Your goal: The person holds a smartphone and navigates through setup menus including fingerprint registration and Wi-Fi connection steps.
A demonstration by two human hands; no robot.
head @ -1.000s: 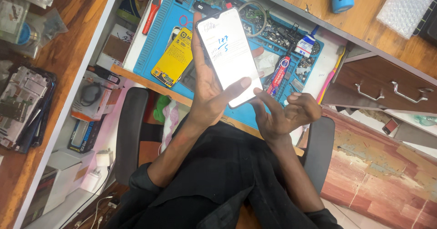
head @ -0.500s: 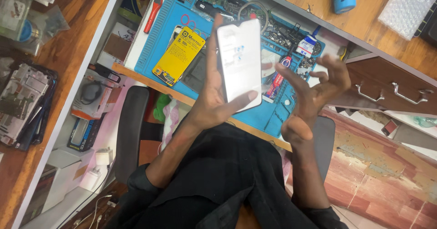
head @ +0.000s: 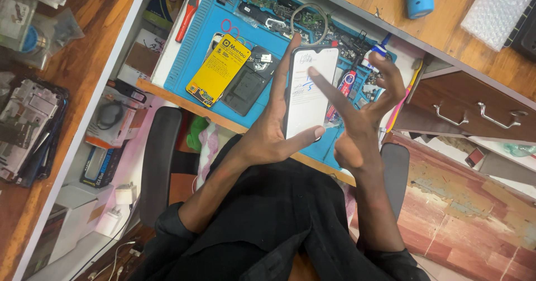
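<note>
Cluttered repair bench, blue work mat strewn with phone parts, yellow battery among them. Your left hand clamps white phone screen upright above mat edge. Right hand spread, index fingertip touching glass. Step looks like surface inspection or touch check; next move likely needs steady grip, light pressure.

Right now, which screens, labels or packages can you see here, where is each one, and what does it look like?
Phone screen: held upright in the left hand, white rectangle with blue marks; right hand forefinger over it.
Yellow label: on the blue mat, rectangular, black print.
Boxed package: on the lower shelf at left, dark blue.
Bubble wrap: top right, clear.
</note>
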